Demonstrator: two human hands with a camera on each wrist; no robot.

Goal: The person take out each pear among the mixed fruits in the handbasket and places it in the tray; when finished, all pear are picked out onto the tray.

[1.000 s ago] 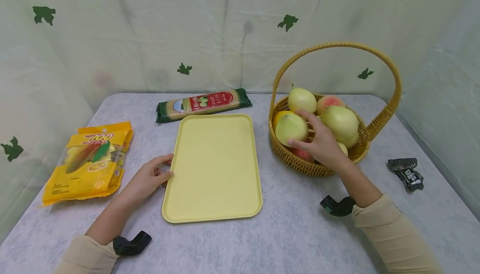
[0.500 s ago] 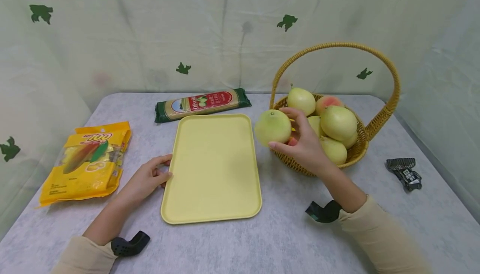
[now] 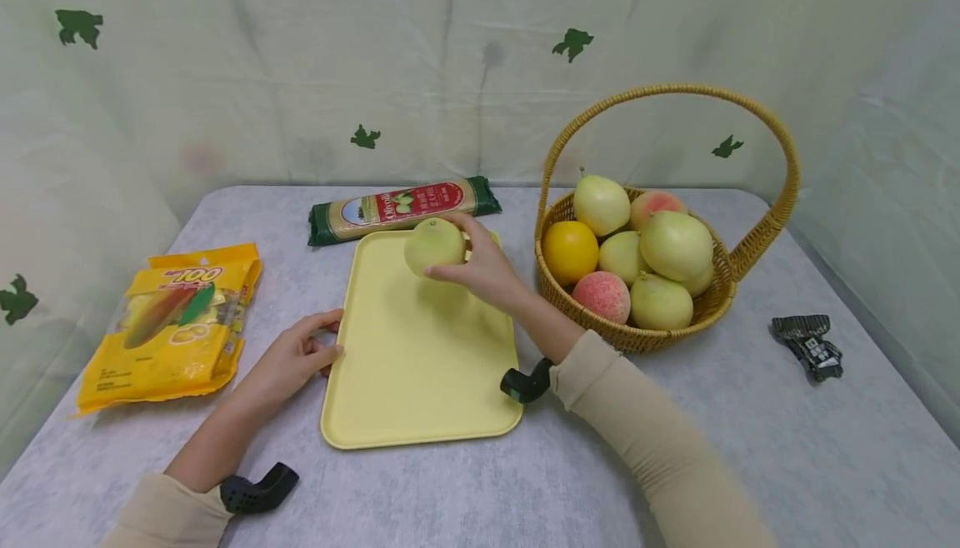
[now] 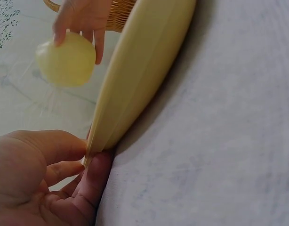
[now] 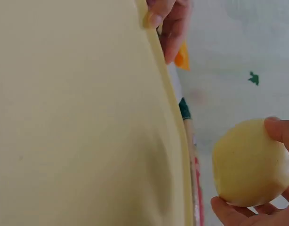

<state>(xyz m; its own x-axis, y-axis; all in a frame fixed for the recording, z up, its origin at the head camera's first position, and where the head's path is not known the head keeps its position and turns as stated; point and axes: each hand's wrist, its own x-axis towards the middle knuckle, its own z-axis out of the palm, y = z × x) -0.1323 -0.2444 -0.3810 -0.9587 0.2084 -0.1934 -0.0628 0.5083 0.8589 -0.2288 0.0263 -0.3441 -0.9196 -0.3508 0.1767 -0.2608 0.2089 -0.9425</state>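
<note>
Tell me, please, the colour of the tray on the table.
The tray is pale yellow; the head view shows it best.

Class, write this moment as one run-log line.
left hand: pinches edge of rectangular pale-yellow tray | right hand: holds round pale-green fruit above tray | tan woven basket: holds other fruit
</note>
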